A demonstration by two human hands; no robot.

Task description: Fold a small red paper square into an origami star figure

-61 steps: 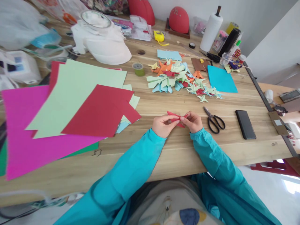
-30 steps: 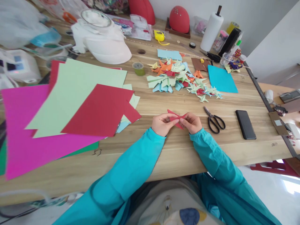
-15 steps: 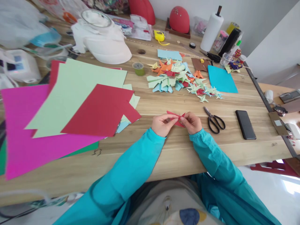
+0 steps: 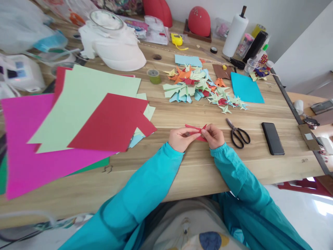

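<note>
Between my fingertips is a small folded piece of red paper [image 4: 191,126], low over the table near its front. My left hand [image 4: 180,138] pinches it from the left with thumb and fingers. From the right, my right hand [image 4: 214,136] grips its other side, the fingers curled together. Parts of the paper are hidden behind my fingers. To the right of my right hand lie scissors [image 4: 237,133] with black handles. Beyond my hands is a pile of folded paper pieces [image 4: 194,85] in pale green, orange, blue and red.
Large coloured sheets lie on the left, with a red sheet [image 4: 111,121] on top and a magenta sheet [image 4: 28,139] below. A black phone [image 4: 272,138] rests at the right. A tape roll [image 4: 154,76], a turquoise sheet [image 4: 246,87] and a yellow tape measure [image 4: 177,40] sit farther back.
My fingers have shifted very slightly on the red paper, and its right point now sticks up a little more. Everything else stays where it was.
</note>
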